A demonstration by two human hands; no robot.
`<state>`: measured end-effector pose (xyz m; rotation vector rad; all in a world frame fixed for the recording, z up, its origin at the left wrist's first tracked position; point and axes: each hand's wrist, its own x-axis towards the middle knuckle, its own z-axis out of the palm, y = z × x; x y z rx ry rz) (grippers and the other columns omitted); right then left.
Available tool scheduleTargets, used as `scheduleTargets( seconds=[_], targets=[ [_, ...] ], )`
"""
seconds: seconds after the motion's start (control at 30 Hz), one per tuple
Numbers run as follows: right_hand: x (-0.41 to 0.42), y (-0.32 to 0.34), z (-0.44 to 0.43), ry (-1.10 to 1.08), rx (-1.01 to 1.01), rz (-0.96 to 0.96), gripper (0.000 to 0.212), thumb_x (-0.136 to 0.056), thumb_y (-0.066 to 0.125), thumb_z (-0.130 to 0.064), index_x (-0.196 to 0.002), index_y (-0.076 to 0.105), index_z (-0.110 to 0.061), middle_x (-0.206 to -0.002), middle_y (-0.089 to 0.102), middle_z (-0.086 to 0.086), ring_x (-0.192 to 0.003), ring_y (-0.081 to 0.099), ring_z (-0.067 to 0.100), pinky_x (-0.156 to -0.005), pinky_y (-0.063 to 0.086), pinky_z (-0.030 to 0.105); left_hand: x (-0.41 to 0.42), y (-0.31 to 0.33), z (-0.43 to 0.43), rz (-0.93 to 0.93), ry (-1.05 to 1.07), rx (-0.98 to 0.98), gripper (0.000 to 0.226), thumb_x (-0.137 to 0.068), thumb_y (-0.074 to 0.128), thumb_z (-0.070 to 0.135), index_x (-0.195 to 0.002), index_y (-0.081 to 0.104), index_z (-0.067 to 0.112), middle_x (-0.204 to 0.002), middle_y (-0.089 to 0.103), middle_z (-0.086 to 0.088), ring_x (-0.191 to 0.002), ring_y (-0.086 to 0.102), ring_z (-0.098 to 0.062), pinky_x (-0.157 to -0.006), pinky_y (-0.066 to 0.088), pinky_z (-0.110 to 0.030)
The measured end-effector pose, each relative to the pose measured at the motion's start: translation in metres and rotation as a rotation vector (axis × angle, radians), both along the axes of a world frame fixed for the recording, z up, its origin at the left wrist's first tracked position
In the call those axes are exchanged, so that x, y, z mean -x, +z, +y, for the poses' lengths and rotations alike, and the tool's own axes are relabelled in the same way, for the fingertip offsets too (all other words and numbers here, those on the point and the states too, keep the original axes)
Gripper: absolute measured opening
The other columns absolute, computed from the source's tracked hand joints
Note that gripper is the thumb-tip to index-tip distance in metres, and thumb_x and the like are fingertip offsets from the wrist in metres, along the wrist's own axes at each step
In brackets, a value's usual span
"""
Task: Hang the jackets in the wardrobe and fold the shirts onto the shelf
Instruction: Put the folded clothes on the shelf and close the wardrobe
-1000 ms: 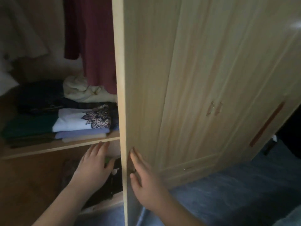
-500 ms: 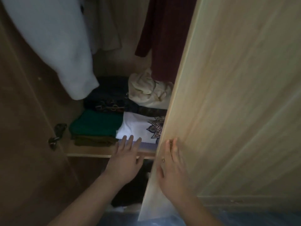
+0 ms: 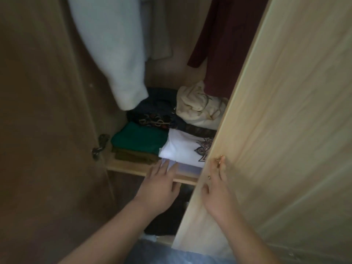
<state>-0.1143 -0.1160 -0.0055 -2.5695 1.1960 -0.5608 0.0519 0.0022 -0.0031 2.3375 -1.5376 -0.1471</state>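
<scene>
Inside the wardrobe a pale grey-white jacket and a dark red garment hang above the wooden shelf. Folded clothes lie on the shelf: a green shirt on a brown one, a white shirt with a mandala print on a lilac one, dark items behind, and a cream bundle. My left hand reaches with straight fingers to the shelf's front edge, fingertips at the lilac shirt. My right hand lies flat on the light wooden door near its edge.
The left door stands open, dark brown on its inner side, with a metal hinge. Dark clothing lies in the compartment under the shelf. A blue floor covering shows at the bottom.
The view has swung left and into the wardrobe. My left hand has moved up to the shelf's front edge; my right hand stays flat on the right door.
</scene>
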Motion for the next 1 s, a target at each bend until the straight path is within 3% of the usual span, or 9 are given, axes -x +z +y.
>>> scheduleTargets(
  seconds=[0.13, 0.3, 0.4, 0.47, 0.6, 0.73, 0.9, 1.0],
  targets=[
    [0.015, -0.002, 0.053, 0.139, 0.015, 0.020, 0.071, -0.087, 0.063, -0.020, -0.152, 0.035, -0.016, -0.160, 0.028, 0.007, -0.149, 0.023, 0.023, -0.121, 0.024, 0.036, 0.036, -0.009, 0.078, -0.027, 0.141, 0.004, 0.067, -0.097, 0.042, 0.048, -0.156, 0.020, 0.028, -0.163, 0.025, -0.002, -0.152, 0.017, -0.023, -0.123, 0.016, -0.039],
    [0.033, -0.016, 0.143, 0.405, -0.164, -0.045, 0.054, -0.090, 0.063, -0.016, -0.142, 0.049, -0.017, -0.144, 0.052, 0.005, -0.134, 0.047, 0.021, -0.110, 0.041, 0.035, 0.082, -0.022, 0.202, 0.022, 0.374, -0.022, 0.063, -0.096, 0.040, 0.048, -0.154, 0.022, 0.030, -0.160, 0.031, 0.004, -0.149, 0.023, -0.021, -0.120, 0.025, -0.036],
    [0.033, -0.018, 0.200, 0.519, -0.244, 0.022, 0.049, -0.095, 0.058, -0.027, -0.143, 0.046, -0.027, -0.143, 0.053, -0.006, -0.132, 0.048, 0.015, -0.104, 0.042, 0.029, 0.097, -0.016, 0.284, 0.058, 0.517, -0.026, 0.053, -0.091, 0.033, 0.051, -0.142, 0.035, 0.036, -0.142, 0.051, 0.011, -0.134, 0.044, -0.017, -0.101, 0.047, -0.038],
    [0.027, -0.015, 0.238, 0.582, -0.287, 0.063, 0.048, -0.097, 0.055, -0.032, -0.143, 0.042, -0.033, -0.144, 0.051, -0.010, -0.131, 0.049, 0.013, -0.100, 0.044, 0.025, 0.100, -0.008, 0.337, 0.088, 0.620, -0.022, 0.051, -0.081, 0.028, 0.055, -0.128, 0.038, 0.037, -0.127, 0.059, 0.012, -0.121, 0.053, -0.018, -0.087, 0.052, -0.039],
    [0.000, 0.002, 0.303, 0.697, -0.279, 0.054, 0.048, -0.098, 0.052, -0.034, -0.145, 0.040, -0.034, -0.147, 0.049, -0.010, -0.132, 0.048, 0.013, -0.100, 0.043, 0.025, 0.079, 0.004, 0.414, 0.092, 0.764, 0.067, 0.045, -0.088, 0.041, 0.049, -0.130, 0.042, 0.033, -0.125, 0.058, 0.007, -0.117, 0.054, -0.021, -0.090, 0.050, -0.040],
    [-0.031, 0.022, 0.345, 0.688, -0.234, 0.025, 0.049, -0.098, 0.052, -0.035, -0.145, 0.039, -0.034, -0.148, 0.047, -0.008, -0.133, 0.048, 0.014, -0.099, 0.047, 0.028, 0.022, 0.024, 0.428, 0.155, 0.713, 0.165, 0.030, -0.091, 0.047, 0.030, -0.120, 0.044, 0.024, -0.126, 0.059, 0.000, -0.111, 0.057, -0.024, -0.088, 0.051, -0.038],
    [-0.060, 0.040, 0.373, 0.577, -0.216, -0.015, 0.048, -0.098, 0.052, -0.033, -0.145, 0.039, -0.033, -0.149, 0.047, -0.008, -0.134, 0.047, 0.014, -0.100, 0.047, 0.028, -0.038, 0.054, 0.405, 0.321, 0.428, 0.308, 0.047, -0.095, 0.049, 0.023, -0.141, 0.042, 0.024, -0.139, 0.054, 0.005, -0.127, 0.054, -0.018, -0.102, 0.048, -0.041],
    [-0.064, 0.046, 0.379, 0.516, -0.236, -0.059, 0.047, -0.099, 0.053, -0.030, -0.145, 0.041, -0.031, -0.148, 0.048, -0.006, -0.133, 0.048, 0.015, -0.100, 0.046, 0.028, -0.041, 0.050, 0.397, 0.430, 0.411, 0.371, 0.027, -0.094, 0.045, 0.026, -0.120, 0.042, 0.023, -0.110, 0.065, 0.002, -0.098, 0.065, -0.023, -0.086, 0.053, -0.047]
  ],
)
